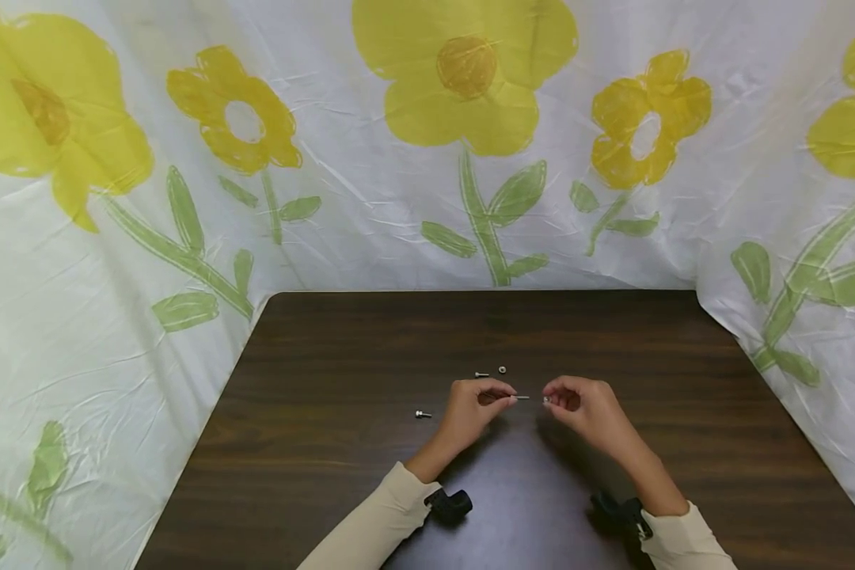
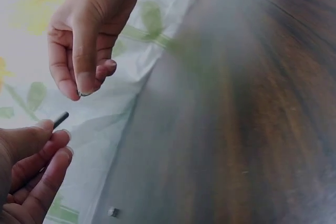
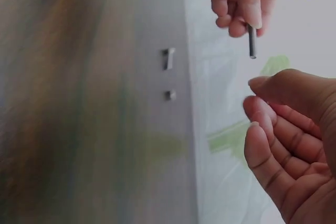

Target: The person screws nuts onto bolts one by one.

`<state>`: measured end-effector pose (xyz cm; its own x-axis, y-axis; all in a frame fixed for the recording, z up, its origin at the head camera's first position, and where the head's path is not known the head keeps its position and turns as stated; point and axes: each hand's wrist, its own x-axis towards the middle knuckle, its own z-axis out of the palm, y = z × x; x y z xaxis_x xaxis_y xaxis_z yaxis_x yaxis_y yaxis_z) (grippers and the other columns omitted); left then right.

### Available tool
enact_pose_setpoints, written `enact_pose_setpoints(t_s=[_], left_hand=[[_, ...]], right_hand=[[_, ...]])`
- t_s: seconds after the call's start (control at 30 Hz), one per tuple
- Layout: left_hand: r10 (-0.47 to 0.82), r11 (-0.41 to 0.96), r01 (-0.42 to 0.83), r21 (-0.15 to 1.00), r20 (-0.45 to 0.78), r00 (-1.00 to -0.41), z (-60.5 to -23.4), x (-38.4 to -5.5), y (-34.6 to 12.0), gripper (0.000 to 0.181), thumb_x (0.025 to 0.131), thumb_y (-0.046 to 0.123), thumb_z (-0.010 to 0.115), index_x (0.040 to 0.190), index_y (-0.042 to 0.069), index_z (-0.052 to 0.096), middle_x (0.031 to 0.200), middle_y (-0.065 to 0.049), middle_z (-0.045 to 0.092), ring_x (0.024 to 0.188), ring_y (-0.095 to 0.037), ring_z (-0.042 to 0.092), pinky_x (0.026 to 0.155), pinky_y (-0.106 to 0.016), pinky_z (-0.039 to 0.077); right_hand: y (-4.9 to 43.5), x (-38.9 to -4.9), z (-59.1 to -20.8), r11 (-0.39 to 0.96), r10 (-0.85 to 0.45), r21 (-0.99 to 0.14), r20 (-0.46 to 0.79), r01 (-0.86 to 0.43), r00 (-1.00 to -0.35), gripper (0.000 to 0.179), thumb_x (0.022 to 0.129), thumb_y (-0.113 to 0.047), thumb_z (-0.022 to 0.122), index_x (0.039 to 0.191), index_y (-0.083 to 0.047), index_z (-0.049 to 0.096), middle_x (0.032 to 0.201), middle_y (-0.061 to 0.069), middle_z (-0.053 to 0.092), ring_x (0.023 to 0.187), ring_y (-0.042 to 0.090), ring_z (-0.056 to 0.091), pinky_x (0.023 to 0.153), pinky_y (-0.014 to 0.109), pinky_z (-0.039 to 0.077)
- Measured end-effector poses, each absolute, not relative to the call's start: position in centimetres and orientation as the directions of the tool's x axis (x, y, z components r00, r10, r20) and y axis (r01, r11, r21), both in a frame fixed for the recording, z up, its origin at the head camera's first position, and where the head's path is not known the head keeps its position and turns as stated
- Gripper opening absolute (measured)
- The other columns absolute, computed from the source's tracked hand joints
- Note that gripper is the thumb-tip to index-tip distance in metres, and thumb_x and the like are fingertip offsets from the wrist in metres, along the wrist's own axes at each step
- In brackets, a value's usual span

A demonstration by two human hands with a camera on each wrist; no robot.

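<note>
My left hand (image 1: pixel 470 412) pinches a thin metal bolt (image 1: pixel 521 397) between thumb and fingers. Its plain shaft end points toward the other hand, and the rest is covered by the fingers. Facing it across a small gap, my right hand (image 1: pixel 587 408) holds a small silvery nut (image 1: pixel 546 400) at its fingertips, mostly hidden by them. In the right wrist view the bolt's shaft (image 3: pixel 252 44) sticks out from the left fingers, above the right thumb and index finger. Both hands are raised over the dark wooden table (image 1: pixel 356 332).
Just beyond the left hand lie a small bolt (image 1: pixel 481 374) and a loose nut (image 1: pixel 502 370). Left of that hand is another bolt (image 1: pixel 423 414) with a thick end. A white curtain (image 1: pixel 342 214) with yellow flowers hangs around the table's back and sides.
</note>
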<state>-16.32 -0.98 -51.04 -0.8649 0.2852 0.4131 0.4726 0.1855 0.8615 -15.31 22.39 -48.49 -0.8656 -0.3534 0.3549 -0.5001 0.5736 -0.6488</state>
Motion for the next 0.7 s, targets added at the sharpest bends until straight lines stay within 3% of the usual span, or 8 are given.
enact_pose_setpoints(t_s=[0.43,0.7], left_hand=[[0.200,0.109,0.500,0.859,0.474,-0.858,-46.9,-15.5,-2.3,0.010,0.086,0.005,0.081,0.095,0.001,0.079,0.093,-0.010,0.078,0.082,-0.023,0.075,0.072,-0.043,0.062],[0.183,0.032,0.454,0.890,0.441,-0.878,-45.7,-15.0,-2.9,0.010,0.086,0.008,0.081,0.096,0.004,0.080,0.093,-0.007,0.078,0.082,-0.013,0.074,0.074,-0.046,0.061]], right_hand=[[20.0,-15.2,-44.2,0.516,-0.378,-0.606,0.472,-0.605,-0.796,0.023,0.079,0.001,0.085,0.096,-0.012,0.077,0.082,-0.010,0.070,0.068,0.002,0.061,0.059,0.025,0.056],[18.9,-14.9,-42.9,0.425,-0.350,-0.619,0.561,-0.661,-0.750,0.023,0.078,0.001,0.086,0.097,-0.010,0.079,0.088,-0.006,0.073,0.071,0.007,0.065,0.063,0.018,0.055]])
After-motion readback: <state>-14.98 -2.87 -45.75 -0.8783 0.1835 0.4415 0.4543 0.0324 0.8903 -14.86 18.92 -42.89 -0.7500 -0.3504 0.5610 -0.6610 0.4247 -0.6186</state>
